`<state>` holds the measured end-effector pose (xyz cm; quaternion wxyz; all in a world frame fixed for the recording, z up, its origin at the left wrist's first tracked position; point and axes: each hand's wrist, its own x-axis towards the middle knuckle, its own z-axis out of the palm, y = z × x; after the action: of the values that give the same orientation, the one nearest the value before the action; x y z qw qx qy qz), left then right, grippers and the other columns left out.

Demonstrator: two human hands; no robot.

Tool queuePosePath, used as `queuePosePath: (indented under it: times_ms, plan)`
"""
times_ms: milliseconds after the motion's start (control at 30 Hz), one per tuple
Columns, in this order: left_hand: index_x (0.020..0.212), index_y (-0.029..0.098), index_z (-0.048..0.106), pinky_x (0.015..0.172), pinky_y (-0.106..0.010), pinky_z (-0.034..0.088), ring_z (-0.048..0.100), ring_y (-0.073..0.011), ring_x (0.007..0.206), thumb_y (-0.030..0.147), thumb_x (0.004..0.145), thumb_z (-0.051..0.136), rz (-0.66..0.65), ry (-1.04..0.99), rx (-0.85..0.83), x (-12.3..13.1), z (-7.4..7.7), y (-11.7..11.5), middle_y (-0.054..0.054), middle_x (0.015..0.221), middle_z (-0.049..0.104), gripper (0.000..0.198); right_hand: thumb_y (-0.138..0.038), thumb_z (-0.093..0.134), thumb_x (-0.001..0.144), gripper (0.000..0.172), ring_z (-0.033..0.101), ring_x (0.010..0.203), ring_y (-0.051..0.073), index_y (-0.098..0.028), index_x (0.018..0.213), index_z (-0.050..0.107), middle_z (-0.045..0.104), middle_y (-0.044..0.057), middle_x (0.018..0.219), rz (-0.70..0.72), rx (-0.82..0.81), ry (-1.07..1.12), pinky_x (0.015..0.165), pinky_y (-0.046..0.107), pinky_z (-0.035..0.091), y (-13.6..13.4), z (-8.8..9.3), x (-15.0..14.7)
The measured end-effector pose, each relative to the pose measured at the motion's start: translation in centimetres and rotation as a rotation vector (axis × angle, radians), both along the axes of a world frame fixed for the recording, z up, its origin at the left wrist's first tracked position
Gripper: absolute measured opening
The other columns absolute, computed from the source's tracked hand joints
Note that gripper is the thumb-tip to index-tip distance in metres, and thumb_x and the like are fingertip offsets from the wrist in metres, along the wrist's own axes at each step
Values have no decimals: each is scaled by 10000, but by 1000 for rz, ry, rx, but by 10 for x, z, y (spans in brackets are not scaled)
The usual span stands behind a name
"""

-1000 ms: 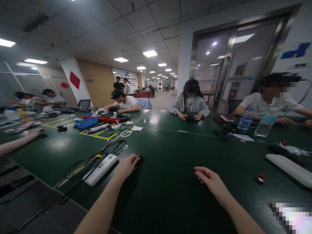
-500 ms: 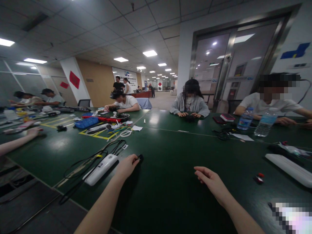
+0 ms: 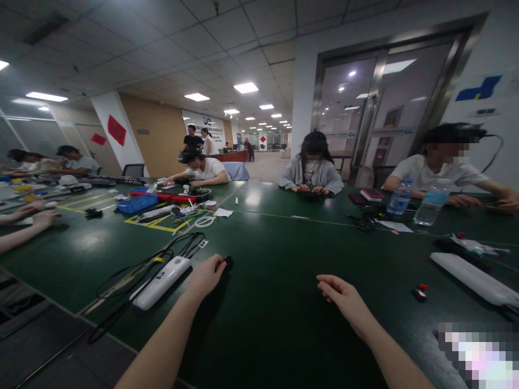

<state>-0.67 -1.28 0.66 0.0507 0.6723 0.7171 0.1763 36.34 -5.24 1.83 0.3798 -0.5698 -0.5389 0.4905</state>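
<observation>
My left hand [image 3: 207, 276] reaches over the dark green table [image 3: 267, 324], its thumb and fingers pinched on a small black object [image 3: 228, 262]. The object's kind is too small and dark to tell, and the fingers partly cover it. Just left of that hand lies a white power strip [image 3: 162, 282] marked "2", with black cables [image 3: 174, 251] running about it. My right hand [image 3: 343, 297] hovers over or rests lightly at the table, palm turned inward. Its fingers are loosely extended, the thumb slightly apart, and nothing shows between them. Farther right sits a small red-and-black object [image 3: 420, 292].
At right are a long white strip [image 3: 474, 278], a blurred-out screen [image 3: 478, 351] and two water bottles [image 3: 432, 202]. A blue tray [image 3: 137, 203], loose wires [image 3: 190, 213] and a white coil [image 3: 204, 221] lie at left. Several people sit around the table; another person's hands [image 3: 42, 219] reach in from the left.
The whole view has shifted slightly, so the scene sits a little farther left. My left hand still pinches the small black object, and the right hand keeps nearly the same pose.
</observation>
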Motion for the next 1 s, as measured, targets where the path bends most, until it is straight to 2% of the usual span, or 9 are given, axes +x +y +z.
queuePosePath:
  times_ms: [67, 167, 400, 533, 633, 767, 1000]
  plan:
    - [842, 252, 485, 525, -218, 311, 558, -149, 689, 438, 817, 318, 14, -12, 0, -1, -2, 3, 5, 804, 601, 251, -394, 544, 693, 338, 543, 814, 204, -224, 981, 592, 603, 30, 866, 2, 3, 4, 722, 327, 451, 0, -1, 0]
    - [878, 252, 470, 522, -213, 318, 560, -146, 675, 428, 799, 370, 48, -52, -8, -1, -4, 6, 14, 774, 597, 217, -388, 551, 687, 349, 540, 800, 199, -214, 987, 591, 601, 31, 856, -4, -1, 5, 713, 326, 451, -1, 0, -1]
    - [1138, 239, 413, 549, -221, 354, 571, -153, 699, 400, 773, 424, 106, -121, 24, 1, -6, 9, 9, 754, 594, 399, -363, 563, 670, 324, 539, 790, 196, -213, 954, 601, 600, 31, 841, -28, -21, 10, 709, 325, 446, -3, 6, -4]
    - [1074, 242, 528, 594, -241, 390, 560, -165, 756, 401, 778, 402, 88, -78, 43, 3, -7, 9, -28, 850, 575, 359, -361, 558, 672, 320, 538, 799, 199, -215, 955, 599, 597, 31, 841, -23, -25, -2, 716, 327, 443, -2, 4, -3]
    - [1027, 219, 579, 714, -274, 411, 543, -180, 828, 388, 775, 409, 88, -14, 135, 5, -6, 7, -58, 909, 539, 348, -370, 545, 688, 333, 538, 794, 199, -214, 978, 588, 591, 33, 846, -4, -13, -12, 716, 333, 445, 0, 1, 0]
    - [960, 204, 620, 855, -349, 368, 489, -235, 969, 370, 748, 457, 117, 94, 248, 7, -5, 6, -87, 1011, 516, 314, -374, 525, 709, 335, 536, 806, 203, -217, 1000, 577, 586, 39, 868, 4, -13, -37, 722, 343, 444, 1, -4, 2]
    - [1011, 125, 580, 879, -320, 382, 520, -201, 968, 287, 793, 394, -8, -67, 158, 8, -9, 14, -97, 1030, 583, 330, -377, 518, 716, 331, 533, 833, 206, -229, 1006, 573, 586, 42, 919, 15, -4, -30, 744, 347, 439, 2, -5, 3]
